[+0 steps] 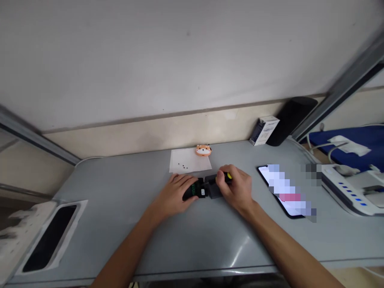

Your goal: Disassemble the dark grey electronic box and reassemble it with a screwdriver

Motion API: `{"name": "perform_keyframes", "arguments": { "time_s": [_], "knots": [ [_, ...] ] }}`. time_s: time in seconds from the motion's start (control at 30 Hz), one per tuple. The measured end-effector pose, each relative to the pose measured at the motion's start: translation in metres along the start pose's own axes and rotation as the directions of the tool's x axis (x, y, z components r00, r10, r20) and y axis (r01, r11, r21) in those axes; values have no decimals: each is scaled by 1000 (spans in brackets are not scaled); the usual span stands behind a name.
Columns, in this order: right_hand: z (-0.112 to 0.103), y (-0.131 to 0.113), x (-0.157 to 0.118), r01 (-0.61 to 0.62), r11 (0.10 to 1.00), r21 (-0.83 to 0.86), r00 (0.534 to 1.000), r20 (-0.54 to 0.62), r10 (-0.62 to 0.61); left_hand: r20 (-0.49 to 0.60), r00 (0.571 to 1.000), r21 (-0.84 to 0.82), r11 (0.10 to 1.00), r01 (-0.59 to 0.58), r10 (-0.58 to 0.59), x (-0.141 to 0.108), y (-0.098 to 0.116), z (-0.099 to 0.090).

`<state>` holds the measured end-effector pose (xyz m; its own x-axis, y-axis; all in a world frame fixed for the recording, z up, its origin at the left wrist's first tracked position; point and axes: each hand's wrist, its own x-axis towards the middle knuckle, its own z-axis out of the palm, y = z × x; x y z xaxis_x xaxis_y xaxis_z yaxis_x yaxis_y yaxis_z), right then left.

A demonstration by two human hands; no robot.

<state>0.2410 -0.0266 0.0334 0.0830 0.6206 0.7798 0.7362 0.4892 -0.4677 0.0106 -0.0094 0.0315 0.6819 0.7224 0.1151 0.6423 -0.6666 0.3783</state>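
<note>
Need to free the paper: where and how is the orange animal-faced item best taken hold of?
Probably by the rounded left and right ends of the orange animal-faced item, from above: it looks wider than tall, and the cream wall strip close behind crowds its back.

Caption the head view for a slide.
Left hand on a dark device, right hand gripping a yellow-and-black tool, near white paper bearing dark specks.

Counter point(99, 192), back right: small box point(265, 131) just beside black cylinder point(291, 120). Nearer: lit phone point(285, 194), screen partly pixelated; white power strip point(338, 189) to its right. Left end: dark rectangular slab point(51, 238) on white backing point(79, 210).
</note>
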Motion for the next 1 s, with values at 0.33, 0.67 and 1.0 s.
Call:
{"name": "perform_keyframes", "arguments": {
  "time_s": [0.33,0.67,1.0],
  "knots": [
    [-1,-1,-1,-9,999,38,999,36,8,-4,1000,-36,999,1,-1,0,2,-1],
    [10,-13,15,-287,791,540,945,294,143,-24,998,-173,984,50,-55,2,-7,3],
    [43,-30,37,-526,37,850,804,483,346,-57,998,-137,990,-38,30,2,-19,12]
  ]
}}
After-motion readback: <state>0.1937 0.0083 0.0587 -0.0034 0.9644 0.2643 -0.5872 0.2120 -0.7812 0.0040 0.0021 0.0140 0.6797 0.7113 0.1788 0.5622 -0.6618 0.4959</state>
